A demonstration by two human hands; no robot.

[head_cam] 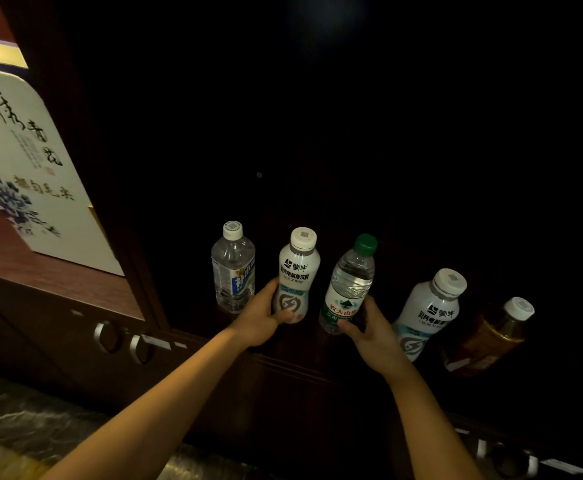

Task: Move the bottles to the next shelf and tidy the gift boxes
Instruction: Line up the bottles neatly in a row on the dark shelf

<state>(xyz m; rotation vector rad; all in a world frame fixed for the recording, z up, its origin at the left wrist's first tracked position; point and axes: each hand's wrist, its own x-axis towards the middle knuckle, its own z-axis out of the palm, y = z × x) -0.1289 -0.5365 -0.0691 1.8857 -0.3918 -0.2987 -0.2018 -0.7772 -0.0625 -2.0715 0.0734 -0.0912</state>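
Observation:
Several bottles stand in a row in a dark shelf compartment. My left hand [261, 315] is closed around the lower part of a white electrolyte drink bottle [298, 268]. My right hand [369, 332] grips the base of a clear water bottle with a green cap [350, 282], which tilts to the right. Left of them stands a clear bottle with a white cap [233, 268]. To the right are a second white drink bottle [428, 310] and an amber tea bottle [487, 336]. A white gift box with ink calligraphy [23, 168] stands in the neighbouring compartment on the left.
A dark wooden divider [110, 188] separates the two compartments. Below the shelf are cabinet doors with round metal handles [123, 339]. A marble-patterned floor [23, 410] shows at the bottom left. The back of the bottle compartment is very dark.

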